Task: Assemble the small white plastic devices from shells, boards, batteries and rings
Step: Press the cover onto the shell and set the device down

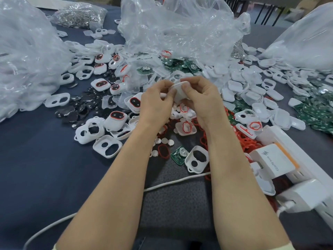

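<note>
Both hands meet above the middle of the table around one small white plastic device [178,92]. My left hand [157,101] grips its left side with curled fingers, and my right hand [200,98] pinches its right side, thumb on top. The hands hide most of the device. Below them lie red rings [163,151], a green board with a battery [179,154], open white shells [107,148] and small white discs [164,140]. Assembled devices with red-ringed windows [116,118] sit to the left.
Big crumpled clear plastic bags [180,27] rise at the back, left and right. A pile of green boards [317,112] and white back shells [252,82] fills the right. Dark coin batteries [84,105] spread left. A white power strip with chargers [288,170] and a white cable [173,184] lie near me.
</note>
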Demonstrator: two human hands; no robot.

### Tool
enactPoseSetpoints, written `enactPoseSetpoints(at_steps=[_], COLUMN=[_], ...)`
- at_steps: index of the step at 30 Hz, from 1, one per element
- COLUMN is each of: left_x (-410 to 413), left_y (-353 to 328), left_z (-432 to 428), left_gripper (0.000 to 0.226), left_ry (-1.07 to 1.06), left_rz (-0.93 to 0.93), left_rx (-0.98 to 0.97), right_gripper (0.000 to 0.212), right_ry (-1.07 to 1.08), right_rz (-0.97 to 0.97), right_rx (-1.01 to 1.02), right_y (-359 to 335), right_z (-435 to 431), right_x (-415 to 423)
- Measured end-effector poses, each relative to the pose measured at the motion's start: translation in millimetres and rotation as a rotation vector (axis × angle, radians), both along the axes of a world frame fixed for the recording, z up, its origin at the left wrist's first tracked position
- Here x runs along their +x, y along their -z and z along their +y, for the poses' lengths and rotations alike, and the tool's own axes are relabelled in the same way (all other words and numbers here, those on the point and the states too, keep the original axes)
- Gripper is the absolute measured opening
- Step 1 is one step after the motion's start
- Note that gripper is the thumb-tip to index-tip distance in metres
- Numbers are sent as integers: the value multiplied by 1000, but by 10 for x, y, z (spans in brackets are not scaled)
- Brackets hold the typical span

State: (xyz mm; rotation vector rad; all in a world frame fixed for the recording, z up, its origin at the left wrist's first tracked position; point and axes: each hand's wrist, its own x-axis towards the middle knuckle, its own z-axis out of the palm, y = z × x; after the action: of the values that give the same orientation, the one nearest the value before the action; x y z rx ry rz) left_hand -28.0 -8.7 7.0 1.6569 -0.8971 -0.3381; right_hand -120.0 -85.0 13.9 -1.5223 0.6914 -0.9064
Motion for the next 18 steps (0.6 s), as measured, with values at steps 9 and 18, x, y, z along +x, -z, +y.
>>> enactPoseSetpoints(at_steps=[9,18], left_x=[11,20], left_y=[-7,-41], left_z=[17,56], left_gripper=[6,14], left_ry=[-28,-29], left_rz=[170,388], left_rx=[-43,-134], right_gripper=[9,28], right_ry=[33,-72], right_rz=[-18,-30], right_rx=[68,259], right_y=[50,-66], right_z=[49,3], right_x=[130,16])
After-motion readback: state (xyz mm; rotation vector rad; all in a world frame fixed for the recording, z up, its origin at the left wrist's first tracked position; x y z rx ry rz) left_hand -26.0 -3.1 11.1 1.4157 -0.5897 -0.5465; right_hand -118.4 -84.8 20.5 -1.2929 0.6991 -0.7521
